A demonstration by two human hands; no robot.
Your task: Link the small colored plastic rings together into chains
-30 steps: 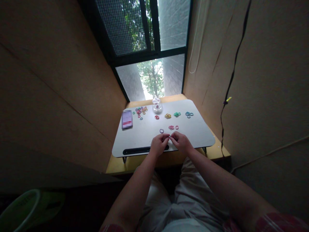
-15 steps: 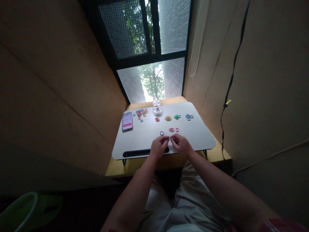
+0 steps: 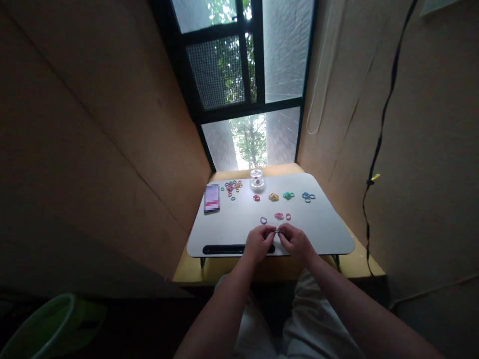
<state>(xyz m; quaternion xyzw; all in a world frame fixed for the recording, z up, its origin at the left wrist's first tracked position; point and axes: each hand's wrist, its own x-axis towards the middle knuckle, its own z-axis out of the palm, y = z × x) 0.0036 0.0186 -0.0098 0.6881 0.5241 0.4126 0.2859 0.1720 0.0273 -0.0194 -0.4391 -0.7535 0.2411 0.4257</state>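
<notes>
My left hand (image 3: 260, 241) and my right hand (image 3: 296, 241) meet near the front edge of the white table (image 3: 228, 224). Both are closed, fingertips pinching a small pale object (image 3: 277, 231) between them, too small to name. Just beyond them lie a purple band (image 3: 264, 220), a pink pile of bands (image 3: 279, 216) and a single pink band (image 3: 288, 217). Farther back sit red bands (image 3: 256, 198), yellow bands (image 3: 274, 197), green bands (image 3: 288, 195) and blue bands (image 3: 308, 196) in separate groups. A mixed heap of bands (image 3: 232, 187) is at the back left.
A clear round container (image 3: 258, 185) stands at the table's back, beside its lid-like upper part. A phone (image 3: 211, 198) lies at the left. The black slot (image 3: 224, 249) runs along the front edge. A green basket (image 3: 56, 326) is low at left; a black cable (image 3: 381, 124) hangs at right.
The camera view has shifted, so the table and hands appear lower and farther right. Both hands stay together at the front edge, still pinching the small object.
</notes>
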